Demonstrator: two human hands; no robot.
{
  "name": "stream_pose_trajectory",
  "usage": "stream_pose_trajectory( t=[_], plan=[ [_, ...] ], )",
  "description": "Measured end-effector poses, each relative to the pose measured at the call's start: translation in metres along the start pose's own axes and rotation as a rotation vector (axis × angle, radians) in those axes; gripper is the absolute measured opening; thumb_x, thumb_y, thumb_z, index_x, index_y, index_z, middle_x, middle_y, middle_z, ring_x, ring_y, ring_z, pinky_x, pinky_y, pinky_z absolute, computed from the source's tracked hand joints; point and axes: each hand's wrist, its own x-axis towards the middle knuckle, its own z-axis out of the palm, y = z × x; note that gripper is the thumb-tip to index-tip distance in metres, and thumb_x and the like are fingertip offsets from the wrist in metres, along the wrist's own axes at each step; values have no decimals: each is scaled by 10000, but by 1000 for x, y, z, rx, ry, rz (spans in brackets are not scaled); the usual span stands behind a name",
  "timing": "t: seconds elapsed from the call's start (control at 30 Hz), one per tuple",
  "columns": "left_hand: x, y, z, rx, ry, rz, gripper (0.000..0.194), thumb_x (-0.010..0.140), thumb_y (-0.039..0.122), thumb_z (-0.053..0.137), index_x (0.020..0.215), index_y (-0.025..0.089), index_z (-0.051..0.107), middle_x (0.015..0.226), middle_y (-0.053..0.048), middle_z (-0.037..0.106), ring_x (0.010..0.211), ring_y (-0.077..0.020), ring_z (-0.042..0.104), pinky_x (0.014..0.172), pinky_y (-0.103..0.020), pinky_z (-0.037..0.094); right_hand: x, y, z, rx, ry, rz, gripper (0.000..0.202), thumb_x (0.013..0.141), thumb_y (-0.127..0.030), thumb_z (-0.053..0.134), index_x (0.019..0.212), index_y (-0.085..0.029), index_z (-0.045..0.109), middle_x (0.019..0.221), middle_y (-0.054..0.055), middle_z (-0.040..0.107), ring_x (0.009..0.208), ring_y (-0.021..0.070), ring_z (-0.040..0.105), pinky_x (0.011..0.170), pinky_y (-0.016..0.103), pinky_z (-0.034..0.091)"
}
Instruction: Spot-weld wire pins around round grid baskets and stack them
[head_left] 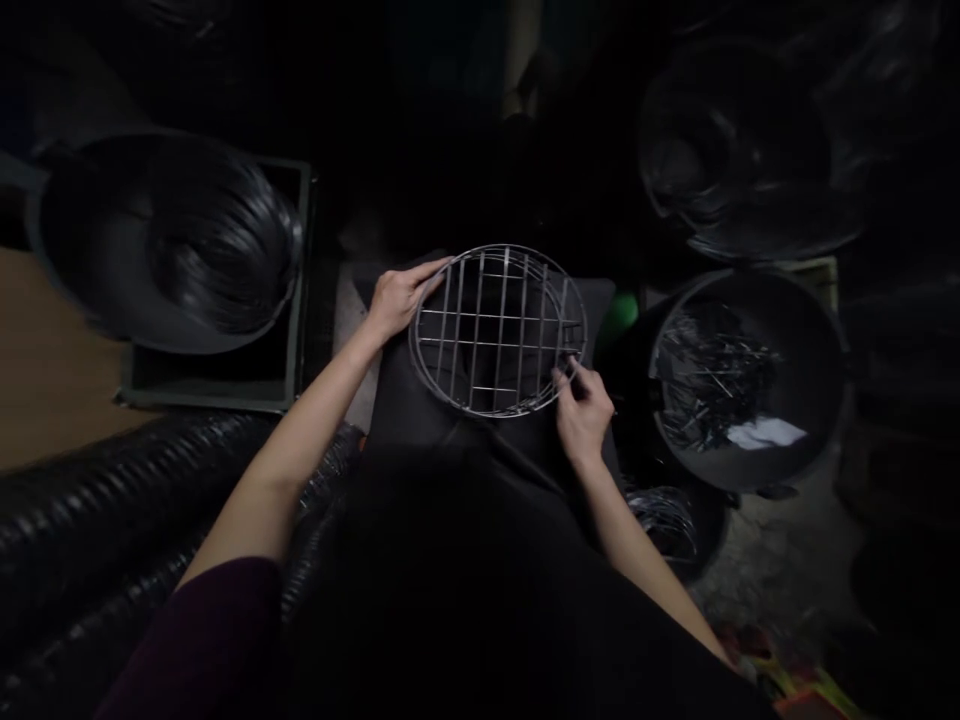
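Observation:
A round metal wire rack (500,344) with crossing bars lies over my lap, on dark cloth (405,420). My left hand (397,298) grips its upper left rim, fingers along the edge. At the lower right rim, my right hand (583,408) has its thumb and fingers pinched together near the ends of the crossbars. Whether a small wire piece is also between those fingers is too dark to tell. The rack appears to have several rings stacked around its edge.
At left, a dark basin (97,240) with a wire coil (225,240) rests on a green crate (210,393). Black wrapped rolls (112,490) lie below. At right, a bucket (817,370) holds short metal pieces (712,370) and white paper (766,433); wire rings (664,520) sit beneath.

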Motion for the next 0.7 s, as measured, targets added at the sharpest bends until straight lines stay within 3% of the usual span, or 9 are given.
stream_pose_trajectory(
  t=[0.07, 0.13, 0.23, 0.3, 0.43, 0.57, 0.63, 0.7],
  plan=[
    [-1, 2, 0, -25, -7, -26, 298, 943, 321, 595, 1209, 254, 710, 1184, -1, 733, 1094, -233, 702, 963, -326, 537, -17, -1, -4, -107, 2, -73, 534, 886, -548, 496, 1171, -142, 695, 1023, 143, 687, 966, 262, 645, 951, 471, 497],
    [-3, 3, -2, -51, -3, -40, 293, 945, 326, 594, 1208, 264, 706, 1192, 7, 730, 1127, -232, 687, 993, -345, 523, -34, -1, -8, -188, -103, -171, 580, 889, -562, 485, 1254, -140, 643, 1106, 169, 663, 1045, 289, 620, 968, 496, 474],
    [-5, 2, -3, -52, 6, -52, 293, 946, 330, 594, 1206, 255, 707, 1196, 2, 728, 1135, -234, 684, 999, -353, 521, -51, -2, -4, -283, -222, -231, 815, 805, -668, 563, 1400, -116, 497, 1257, 221, 591, 1183, 359, 536, 1001, 568, 421],
    [-6, 0, -1, -51, 16, -46, 298, 945, 329, 593, 1205, 242, 710, 1195, -6, 729, 1124, -234, 689, 989, -343, 528, -56, -2, 7, -324, -181, -183, 949, 751, -729, 588, 1437, -93, 429, 1282, 249, 559, 1190, 391, 510, 998, 606, 398],
    [-6, -7, 4, -104, 55, -6, 328, 950, 378, 565, 1208, 240, 710, 1221, -4, 717, 1140, -222, 678, 1010, -334, 517, -56, 1, 30, -355, -101, -82, 996, 757, -738, 562, 1461, -63, 360, 1304, 264, 522, 1193, 410, 485, 1005, 643, 363],
    [-4, -4, 1, -140, 101, -11, 419, 923, 508, 560, 1151, 203, 735, 1121, -48, 745, 1054, -211, 693, 973, -333, 522, -51, 0, 19, -247, -123, -84, 918, 754, -705, 598, 1423, -99, 433, 1308, 232, 546, 1209, 383, 501, 1017, 614, 393],
    [-3, 3, -8, -154, 162, -36, 484, 933, 557, 512, 1159, 188, 728, 1061, -63, 746, 1005, -197, 692, 945, -331, 526, -45, -5, 2, -128, -135, -105, 737, 825, -648, 559, 1365, -147, 522, 1277, 192, 590, 1198, 332, 541, 1031, 562, 426],
    [-1, 15, -20, -178, 134, -49, 532, 956, 577, 449, 1203, 182, 705, 1032, -68, 745, 993, -193, 690, 941, -340, 525, -35, -15, -15, -19, -110, -91, 566, 913, -575, 476, 1313, -190, 586, 1274, 148, 620, 1205, 282, 564, 1065, 516, 429]
  ],
)
